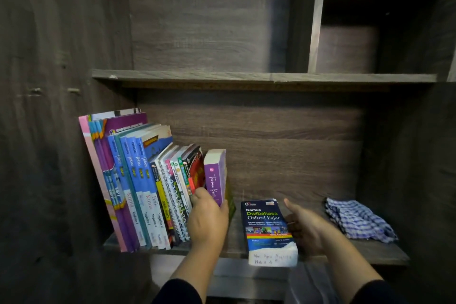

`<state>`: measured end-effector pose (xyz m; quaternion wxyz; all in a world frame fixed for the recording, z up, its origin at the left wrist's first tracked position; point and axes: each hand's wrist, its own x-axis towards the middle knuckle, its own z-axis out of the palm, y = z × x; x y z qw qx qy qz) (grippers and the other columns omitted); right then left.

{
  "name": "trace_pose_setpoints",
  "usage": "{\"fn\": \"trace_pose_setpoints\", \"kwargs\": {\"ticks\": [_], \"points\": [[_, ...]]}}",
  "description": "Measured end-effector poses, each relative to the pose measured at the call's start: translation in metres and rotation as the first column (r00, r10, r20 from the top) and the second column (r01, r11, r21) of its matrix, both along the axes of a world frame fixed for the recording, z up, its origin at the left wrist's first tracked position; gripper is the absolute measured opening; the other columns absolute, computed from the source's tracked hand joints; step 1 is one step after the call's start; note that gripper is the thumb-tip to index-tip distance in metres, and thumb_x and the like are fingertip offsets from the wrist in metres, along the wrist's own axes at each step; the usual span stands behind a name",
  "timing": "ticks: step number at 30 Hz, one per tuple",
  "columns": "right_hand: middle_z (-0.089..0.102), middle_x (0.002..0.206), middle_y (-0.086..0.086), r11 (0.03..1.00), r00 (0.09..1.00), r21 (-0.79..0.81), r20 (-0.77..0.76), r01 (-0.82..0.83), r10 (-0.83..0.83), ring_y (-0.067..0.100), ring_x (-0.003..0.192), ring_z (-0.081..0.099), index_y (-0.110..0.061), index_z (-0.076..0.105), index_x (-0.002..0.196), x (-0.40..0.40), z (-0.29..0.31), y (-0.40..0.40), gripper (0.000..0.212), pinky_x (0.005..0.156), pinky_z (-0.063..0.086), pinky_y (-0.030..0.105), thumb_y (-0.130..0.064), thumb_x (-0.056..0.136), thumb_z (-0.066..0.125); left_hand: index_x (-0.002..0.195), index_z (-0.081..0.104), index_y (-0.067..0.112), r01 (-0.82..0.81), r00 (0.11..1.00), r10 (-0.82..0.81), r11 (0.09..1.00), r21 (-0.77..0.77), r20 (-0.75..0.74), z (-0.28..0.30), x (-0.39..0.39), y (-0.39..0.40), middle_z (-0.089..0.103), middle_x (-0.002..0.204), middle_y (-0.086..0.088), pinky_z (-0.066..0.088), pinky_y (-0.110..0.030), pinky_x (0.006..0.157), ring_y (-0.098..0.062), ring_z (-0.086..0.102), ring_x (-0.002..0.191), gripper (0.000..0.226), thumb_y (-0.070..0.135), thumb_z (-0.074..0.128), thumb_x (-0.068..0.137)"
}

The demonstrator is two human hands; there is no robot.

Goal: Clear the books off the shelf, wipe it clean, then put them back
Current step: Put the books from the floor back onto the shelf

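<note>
Dark wood-grain shelving fills the view, with a lower shelf (370,252) running across the bottom half and more compartments above it. At the left end of this shelf a row of books (138,185) stands upright and leans a little to the left against the side wall: tall pink and purple ones at the far left, several blue ones, a spiral-bound notebook, and shorter paperbacks. At the right end of the row stands a purple book (215,175), its spine facing out. The left hand (208,219) grips this purple book low on the spine, thumb on the left side and fingers curled round the right edge. Just right of it, a thick blue dictionary (267,227) lies flat on the shelf, cover up, its near end jutting over the front edge, with handwriting on the page edges. The right hand (304,226) rests against the dictionary's right side, thumb raised and spread; the fingers are hidden, so whether they grip it cannot be told. Well to the right, a crumpled blue-and-white checked cloth (357,219) lies on the shelf.
</note>
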<state>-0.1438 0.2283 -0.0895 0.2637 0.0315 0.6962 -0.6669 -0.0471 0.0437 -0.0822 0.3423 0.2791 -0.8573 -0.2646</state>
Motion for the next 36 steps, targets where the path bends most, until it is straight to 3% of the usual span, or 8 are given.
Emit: {"fn": "trace_pose_setpoints", "kwargs": {"ticks": [3,7,14,20,25,31,33,36], "points": [[0.064,0.089,0.018,1.000,1.000,-0.007,-0.008,0.000,0.000,0.029,0.081,0.060,0.002,0.061,0.095,0.002,0.000,0.000,0.056,0.072,0.049,0.035,-0.052,0.092,0.046,0.107,0.042,0.015,-0.040,0.999,0.042,0.992,-0.122,0.016,-0.002,0.002,-0.001,0.058,0.108,-0.001,0.047,-0.021,0.064,-0.015,0.060,0.093,0.045,0.049,0.062,0.084],[0.064,0.088,0.016,1.000,1.000,-0.004,-0.024,-0.014,0.013,0.027,0.079,0.059,-0.001,0.062,0.091,0.004,0.001,0.000,0.052,0.069,0.049,0.033,-0.049,0.094,0.044,0.103,0.045,0.015,-0.008,1.000,0.012,0.963,-0.271,0.014,-0.009,0.000,0.002,0.061,0.109,-0.002,0.048,-0.022,0.075,-0.015,0.057,0.096,0.022,0.028,0.058,0.091],[0.065,0.100,0.018,1.000,0.999,0.025,-0.033,-0.015,0.016,0.028,0.087,0.060,-0.001,0.061,0.101,0.002,-0.001,0.001,0.052,0.070,0.049,0.033,-0.049,0.094,0.043,0.105,0.052,0.014,0.194,0.981,-0.173,0.923,-0.333,0.092,-0.002,-0.009,0.016,0.059,0.103,-0.001,0.045,-0.024,0.066,-0.016,0.060,0.087,0.012,0.018,0.043,0.098],[0.064,0.093,0.017,1.000,1.000,-0.019,-0.022,-0.001,0.001,0.027,0.085,0.058,-0.004,0.061,0.091,0.004,-0.002,0.002,0.045,0.071,0.047,0.033,-0.043,0.097,0.040,0.116,0.061,0.006,0.324,0.769,-0.342,0.937,0.132,0.541,-0.021,-0.033,0.040,0.062,0.120,-0.011,0.051,-0.035,0.087,-0.026,0.061,0.103,0.032,0.025,0.042,0.098],[0.064,0.091,0.016,0.997,1.000,-0.075,-0.016,0.012,-0.013,0.026,0.084,0.057,-0.005,0.062,0.091,0.002,-0.003,0.010,0.044,0.074,0.047,0.033,-0.044,0.096,0.041,0.074,0.055,0.014,0.289,0.871,-0.439,0.821,0.492,0.222,-0.020,-0.043,0.044,0.068,0.095,-0.008,0.055,-0.036,0.078,-0.024,0.065,0.086,0.019,0.012,0.050,0.092],[0.064,0.102,0.021,0.984,0.998,-0.179,0.066,0.026,-0.015,0.032,0.090,0.063,-0.002,0.059,0.101,-0.003,-0.001,0.022,0.049,0.083,0.050,0.042,-0.049,0.091,0.049,0.093,0.058,0.007,0.297,0.875,-0.456,0.235,0.925,-0.165,-0.001,-0.028,0.033,0.057,0.076,-0.006,0.056,-0.030,0.052,-0.017,0.056,0.065,0.016,0.010,0.070,0.082],[0.065,0.104,0.021,0.975,0.998,-0.221,0.061,0.011,0.003,0.033,0.094,0.063,-0.004,0.057,0.101,-0.004,-0.004,0.018,0.048,0.087,0.049,0.044,-0.050,0.090,0.050,0.098,0.058,0.010,0.310,0.821,-0.550,0.209,0.927,-0.151,0.016,-0.024,0.035,0.061,0.082,-0.007,0.057,-0.035,0.056,-0.018,0.061,0.069,0.019,0.017,0.069,0.084],[0.066,0.109,0.018,0.970,1.000,-0.243,0.009,-0.020,0.023,0.030,0.094,0.064,-0.008,0.057,0.104,-0.002,-0.003,0.006,0.046,0.080,0.053,0.040,-0.051,0.090,0.049,0.104,0.050,0.012,0.347,0.820,-0.565,0.359,0.866,-0.094,0.035,-0.019,0.039,0.063,0.087,-0.008,0.055,-0.047,0.065,-0.021,0.064,0.069,0.023,0.017,0.066,0.088]]}}
